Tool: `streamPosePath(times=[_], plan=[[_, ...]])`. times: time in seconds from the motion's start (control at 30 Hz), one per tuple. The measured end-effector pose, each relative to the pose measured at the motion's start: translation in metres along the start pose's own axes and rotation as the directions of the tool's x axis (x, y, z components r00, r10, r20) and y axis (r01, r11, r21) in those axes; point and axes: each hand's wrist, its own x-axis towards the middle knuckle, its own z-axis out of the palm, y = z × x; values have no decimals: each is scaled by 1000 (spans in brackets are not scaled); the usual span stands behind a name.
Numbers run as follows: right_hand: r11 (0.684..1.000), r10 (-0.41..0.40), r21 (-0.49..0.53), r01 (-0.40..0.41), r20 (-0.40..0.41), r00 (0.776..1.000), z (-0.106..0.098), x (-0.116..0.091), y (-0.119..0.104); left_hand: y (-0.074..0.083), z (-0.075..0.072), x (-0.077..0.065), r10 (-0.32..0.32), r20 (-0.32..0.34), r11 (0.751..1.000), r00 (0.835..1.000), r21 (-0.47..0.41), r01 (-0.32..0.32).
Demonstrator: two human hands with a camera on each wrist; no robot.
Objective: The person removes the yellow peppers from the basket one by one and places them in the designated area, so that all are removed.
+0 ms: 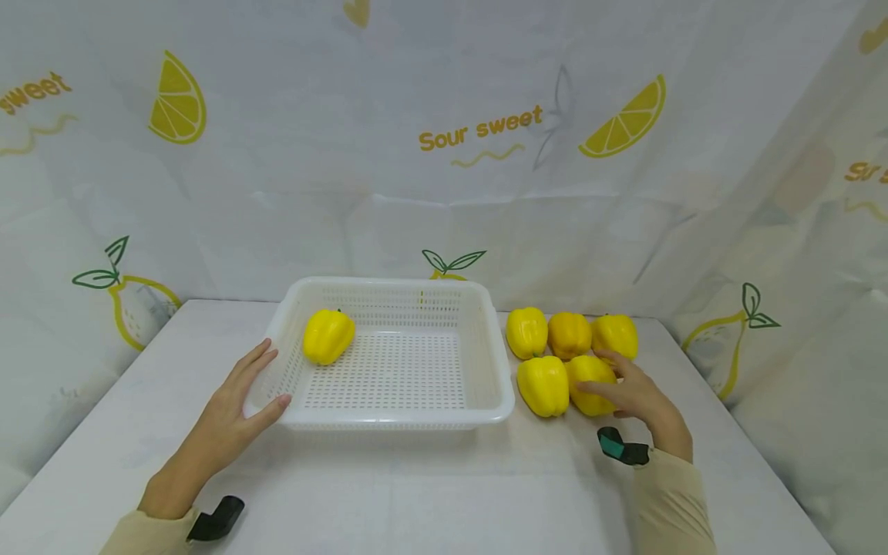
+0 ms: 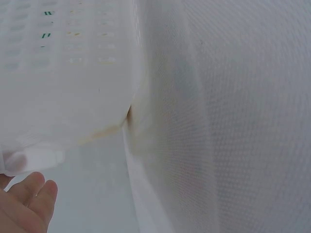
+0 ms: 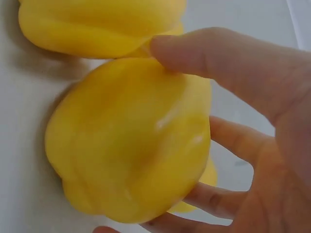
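A white plastic basket (image 1: 381,420) with slotted sides stands on the table, one yellow bell pepper (image 1: 329,337) lying in its left part. My left hand (image 1: 225,416) holds the basket's front left corner, thumb by the front rim and fingers along the left side. In the left wrist view its fingertips (image 2: 44,194) show just below the basket's edge. To the right of the basket, my right hand (image 1: 638,397) grips the front right bell pepper (image 3: 131,141) of a cluster. Its thumb lies on one side and the fingers reach round the other, partly hidden behind it.
Several more yellow bell peppers sit close together: one front left (image 1: 543,385), and a back row at left (image 1: 526,332), middle (image 1: 570,334) and right (image 1: 616,334). A white lemon-printed cloth (image 1: 312,193) hangs behind the white table (image 1: 416,493).
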Motion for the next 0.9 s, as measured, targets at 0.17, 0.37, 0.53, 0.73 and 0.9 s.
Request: streamPosePath(times=[0.17,0.37,0.53,0.73,0.9], plan=[[1000,-23,-17,23,-31,999,0,0,2,0,0,0,-3,-1,1000,1000,2,3],[996,-71,-64,65,-86,994,5,3,3,-1,0,-1,2,-7,1000,1000,-3,-2],[996,-73,-48,69,-88,993,4,2,4,-1,0,-1,4,-8,1000,1000,-3,-4],[996,-80,-31,78,-85,993,3,3,9,0,0,0,-5,-4,1000,1000,1,5],[996,-86,-21,85,-80,993,3,5,12,0,1,0,-2,-7,1000,1000,1,2]])
